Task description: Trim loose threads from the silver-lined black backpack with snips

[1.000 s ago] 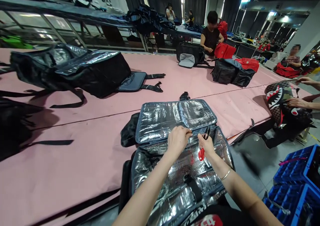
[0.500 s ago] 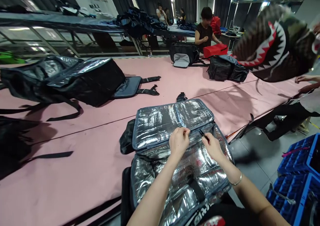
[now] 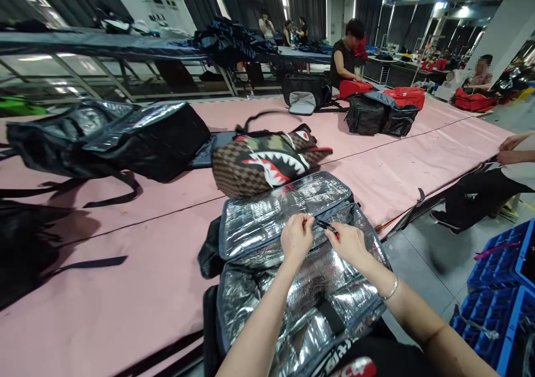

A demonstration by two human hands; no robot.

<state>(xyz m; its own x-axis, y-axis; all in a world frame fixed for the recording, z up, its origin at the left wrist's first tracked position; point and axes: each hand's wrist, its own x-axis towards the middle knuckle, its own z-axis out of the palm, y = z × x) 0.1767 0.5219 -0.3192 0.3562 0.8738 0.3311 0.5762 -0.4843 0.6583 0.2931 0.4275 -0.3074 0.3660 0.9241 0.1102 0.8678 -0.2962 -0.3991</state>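
Note:
An insulated bag (image 3: pixel 301 288) with a silver foil lining lies opened before me, its lid (image 3: pixel 267 224) folded back. At the seam between lid and body, my left hand (image 3: pixel 296 236) is closed in a pinch; what it grips is too small to make out. My right hand (image 3: pixel 349 244) is closed around black thread snips (image 3: pixel 326 226), whose tips point at the seam close to my left fingertips. Just behind the lid, touching or nearly touching it, lies a checked bag with a shark-mouth print (image 3: pixel 267 162).
Black foil-lined bags (image 3: pixel 167 137) lie at left on the pink-covered table (image 3: pixel 159 288). Farther back are black bags (image 3: pixel 365 114) and red bags (image 3: pixel 404 97). Blue crates (image 3: pixel 493 288) stand on the floor at right. A co-worker (image 3: pixel 343 59) handles a red bag; another person's hands (image 3: pixel 512 148) show at right.
The shark-print bag, in mid-air at right before, is now behind the lid, blurred. My right hand has brought the snips left, closer to my left fingertips.

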